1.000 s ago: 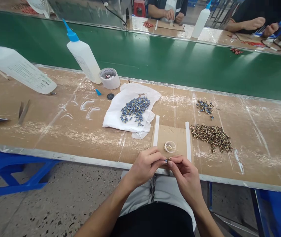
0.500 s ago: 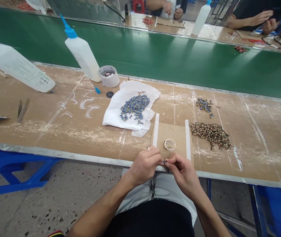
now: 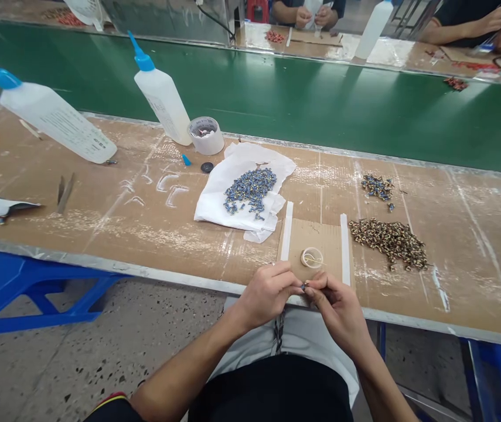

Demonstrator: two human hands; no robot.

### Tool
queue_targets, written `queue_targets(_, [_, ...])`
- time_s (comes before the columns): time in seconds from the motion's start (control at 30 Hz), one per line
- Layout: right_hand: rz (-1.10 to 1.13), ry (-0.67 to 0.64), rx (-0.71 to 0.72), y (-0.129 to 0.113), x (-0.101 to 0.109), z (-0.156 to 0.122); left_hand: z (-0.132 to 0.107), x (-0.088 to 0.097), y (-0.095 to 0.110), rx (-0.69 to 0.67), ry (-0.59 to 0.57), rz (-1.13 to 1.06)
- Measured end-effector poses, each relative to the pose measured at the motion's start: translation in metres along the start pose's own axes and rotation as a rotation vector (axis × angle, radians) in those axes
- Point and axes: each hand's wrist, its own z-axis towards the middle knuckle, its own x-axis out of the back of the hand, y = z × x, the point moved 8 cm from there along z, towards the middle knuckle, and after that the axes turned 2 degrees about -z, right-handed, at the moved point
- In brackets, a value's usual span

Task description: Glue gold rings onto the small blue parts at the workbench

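Note:
At the table's front edge my left hand (image 3: 270, 294) is closed in a pinch on a small blue part (image 3: 303, 287). My right hand (image 3: 336, 308) meets it there, thumb and forefinger pinched at the same part's other end. Its exact kind is too small to make out. Just beyond the fingertips, a small round clear cup (image 3: 312, 258) with a thin pale strand in it stands on a cardboard piece (image 3: 316, 231) edged by white tape strips. A heap of blue parts with yellowish ends (image 3: 251, 189) lies on white paper (image 3: 215, 214), farther off to the left.
Right of the cardboard lie a brown-gold heap of small parts (image 3: 388, 241) and a smaller blue pile (image 3: 377, 187). Two blue-tipped bottles (image 3: 162, 102), a tape roll (image 3: 206, 138) and tweezers (image 3: 65, 193) are leftward. Co-workers' hands (image 3: 316, 17) are across the green belt (image 3: 276, 99).
The whole view has shifted so that the table and things appear farther right. Both my hands stay pinched together over the small part, with little visible change in their grip.

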Motion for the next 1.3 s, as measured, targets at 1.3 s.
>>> queue_targets(1.3, [0.032, -0.024, -0.097, 0.015, 0.011, 0.001, 0.005, -0.010, 0.000, 0.023, -0.108, 0.072])
